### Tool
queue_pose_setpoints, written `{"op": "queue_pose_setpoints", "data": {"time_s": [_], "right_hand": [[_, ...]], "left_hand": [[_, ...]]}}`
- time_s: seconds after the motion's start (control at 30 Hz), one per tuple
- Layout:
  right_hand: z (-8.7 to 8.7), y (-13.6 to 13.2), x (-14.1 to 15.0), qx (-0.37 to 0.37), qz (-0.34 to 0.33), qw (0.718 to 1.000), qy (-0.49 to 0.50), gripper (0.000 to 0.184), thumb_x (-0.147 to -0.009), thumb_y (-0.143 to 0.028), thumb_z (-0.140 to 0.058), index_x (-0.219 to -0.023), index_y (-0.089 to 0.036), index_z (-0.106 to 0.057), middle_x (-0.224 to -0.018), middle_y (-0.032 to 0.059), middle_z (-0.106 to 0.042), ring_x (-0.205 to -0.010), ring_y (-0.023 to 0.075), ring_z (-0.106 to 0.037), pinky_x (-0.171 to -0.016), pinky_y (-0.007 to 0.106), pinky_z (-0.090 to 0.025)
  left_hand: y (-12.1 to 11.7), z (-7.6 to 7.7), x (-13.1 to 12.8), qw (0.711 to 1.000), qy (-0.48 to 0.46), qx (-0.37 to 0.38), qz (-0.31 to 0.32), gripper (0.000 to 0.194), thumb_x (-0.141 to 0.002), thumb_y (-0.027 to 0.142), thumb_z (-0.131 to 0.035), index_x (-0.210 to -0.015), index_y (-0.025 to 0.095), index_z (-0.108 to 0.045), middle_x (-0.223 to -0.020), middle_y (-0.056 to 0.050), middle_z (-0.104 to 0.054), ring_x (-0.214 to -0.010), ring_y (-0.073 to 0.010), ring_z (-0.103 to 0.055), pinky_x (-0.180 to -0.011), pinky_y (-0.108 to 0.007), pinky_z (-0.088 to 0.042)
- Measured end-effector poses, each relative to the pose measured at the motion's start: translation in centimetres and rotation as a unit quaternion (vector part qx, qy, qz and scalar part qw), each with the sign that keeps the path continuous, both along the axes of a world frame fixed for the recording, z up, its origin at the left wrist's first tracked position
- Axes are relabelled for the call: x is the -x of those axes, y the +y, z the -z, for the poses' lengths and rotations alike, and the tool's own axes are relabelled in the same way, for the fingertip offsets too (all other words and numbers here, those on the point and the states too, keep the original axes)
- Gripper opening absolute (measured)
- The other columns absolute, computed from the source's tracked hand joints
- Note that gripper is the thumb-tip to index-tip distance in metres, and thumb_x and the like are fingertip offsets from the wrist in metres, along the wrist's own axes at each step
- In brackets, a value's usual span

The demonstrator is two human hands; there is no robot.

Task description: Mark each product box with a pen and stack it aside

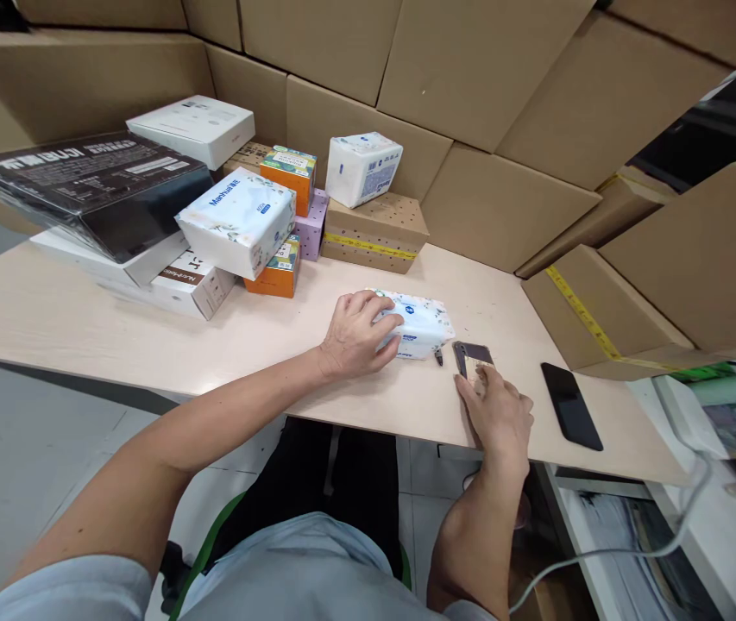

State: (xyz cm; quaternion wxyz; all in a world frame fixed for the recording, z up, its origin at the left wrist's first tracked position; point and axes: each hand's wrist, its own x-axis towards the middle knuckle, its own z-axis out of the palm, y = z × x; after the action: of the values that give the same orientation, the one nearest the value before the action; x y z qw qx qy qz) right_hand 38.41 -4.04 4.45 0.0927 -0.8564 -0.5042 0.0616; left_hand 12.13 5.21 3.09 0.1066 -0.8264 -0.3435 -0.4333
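Observation:
A white and blue tissue pack (pixel 424 323) with a floral print lies on the table in front of me. My left hand (pixel 362 336) is curled over its left end, thumb toward me and fingers on top, covering part of the print. To the right, a dark phone (pixel 482 352) lies back side up with a beige patterned patch showing. My right hand (pixel 495 410) grips the near part of this phone between thumb and fingers, hiding much of it. A small black object (pixel 438 356) sits between the pack and the phone.
Another black phone (pixel 571 405) lies at the right. Stacked boxes, including a large black box (pixel 96 185), fill the back left. A second tissue pack (pixel 238 216) tops that pile; a third tissue pack (pixel 364 168) sits on a brown carton (pixel 374 228). Cardboard walls (pixel 458 78) stand behind.

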Motion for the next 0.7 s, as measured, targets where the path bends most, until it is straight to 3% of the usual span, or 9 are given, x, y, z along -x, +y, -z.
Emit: {"op": "queue_pose_setpoints", "data": {"time_s": [0.1,0.17,0.23,0.3,0.4,0.5,0.6,0.7], "right_hand": [[-1.2,0.9,-0.5,-0.051,-0.094,0.994,0.032,0.071,-0.091,-0.061,-0.057,-0.147,-0.017,-0.058,-0.148,0.0219,-0.058,-0.14,0.0451,-0.047,-0.112,0.066,-0.04],[-2.5,2.4,-0.4,-0.107,-0.189,0.972,0.092,0.083,-0.085,-0.058,-0.068,-0.156,-0.019,-0.049,-0.16,0.019,-0.048,-0.143,0.041,-0.047,-0.118,0.062,-0.038],[-3.9,4.7,0.1,-0.125,-0.266,0.936,0.194,0.098,-0.075,-0.054,-0.082,-0.161,-0.026,-0.043,-0.168,0.0154,-0.037,-0.132,0.0368,-0.057,-0.113,0.059,-0.046],[-4.9,7.3,0.8,-0.091,-0.304,0.897,0.308,0.111,-0.063,-0.045,-0.093,-0.161,-0.029,-0.043,-0.17,0.0143,-0.034,-0.116,0.0323,-0.066,-0.102,0.055,-0.056],[-5.0,10.0,2.1,-0.033,-0.33,0.855,0.4,0.118,-0.052,-0.031,-0.097,-0.158,-0.022,-0.047,-0.153,0.0128,-0.055,-0.117,0.0311,-0.065,-0.106,0.051,-0.055],[-4.2,10.6,3.4,-0.028,-0.345,0.837,0.423,0.102,-0.06,-0.029,-0.091,-0.153,-0.021,-0.051,-0.132,0.0085,-0.069,-0.112,0.0285,-0.066,-0.106,0.051,-0.053],[-4.1,10.0,3.5,-0.094,-0.333,0.843,0.412,0.082,-0.066,-0.032,-0.087,-0.142,-0.021,-0.059,-0.122,0.0066,-0.071,-0.1,0.0251,-0.067,-0.093,0.045,-0.058],[-5.1,10.1,1.0,-0.213,-0.267,0.853,0.395,0.08,-0.066,-0.035,-0.087,-0.139,-0.02,-0.059,-0.12,0.0083,-0.07,-0.087,0.0215,-0.066,-0.071,0.035,-0.057]], "left_hand": [[0.1,0.1,0.0,1.0,-0.006,0.005,0.013,0.023,-0.094,0.032,-0.059,-0.112,0.022,-0.069,-0.121,-0.012,-0.069,-0.117,-0.0319,-0.055,-0.094,-0.047,-0.045],[0.3,0.2,-0.1,0.999,-0.01,0.019,0.024,0.023,-0.094,0.031,-0.058,-0.111,0.022,-0.069,-0.12,-0.013,-0.068,-0.116,-0.0313,-0.054,-0.095,-0.047,-0.047],[0.5,0.2,0.0,0.999,-0.019,0.02,0.033,0.021,-0.092,0.028,-0.058,-0.109,0.021,-0.069,-0.118,-0.013,-0.067,-0.114,-0.0303,-0.055,-0.096,-0.048,-0.049],[0.7,0.2,0.2,0.999,-0.032,-0.002,0.037,0.02,-0.09,0.024,-0.058,-0.106,0.019,-0.069,-0.115,-0.013,-0.067,-0.111,-0.0295,-0.055,-0.097,-0.048,-0.051],[1.1,-0.1,0.7,0.998,-0.045,-0.017,0.032,0.02,-0.085,0.017,-0.058,-0.102,0.018,-0.068,-0.112,-0.013,-0.068,-0.109,-0.0295,-0.055,-0.098,-0.047,-0.053],[1.4,-0.4,1.2,0.998,-0.053,0.011,0.012,0.021,-0.081,0.014,-0.058,-0.099,0.019,-0.067,-0.112,-0.013,-0.067,-0.112,-0.0311,-0.055,-0.098,-0.048,-0.053],[1.4,-0.9,1.5,0.995,-0.096,0.024,-0.027,0.025,-0.083,0.019,-0.06,-0.108,0.019,-0.066,-0.122,-0.015,-0.063,-0.12,-0.0336,-0.054,-0.102,-0.053,-0.049],[1.2,-1.4,1.4,0.988,-0.134,0.007,-0.069,0.033,-0.086,0.023,-0.06,-0.119,0.021,-0.062,-0.129,-0.016,-0.059,-0.122,-0.033,-0.055,-0.104,-0.054,-0.047]]}}
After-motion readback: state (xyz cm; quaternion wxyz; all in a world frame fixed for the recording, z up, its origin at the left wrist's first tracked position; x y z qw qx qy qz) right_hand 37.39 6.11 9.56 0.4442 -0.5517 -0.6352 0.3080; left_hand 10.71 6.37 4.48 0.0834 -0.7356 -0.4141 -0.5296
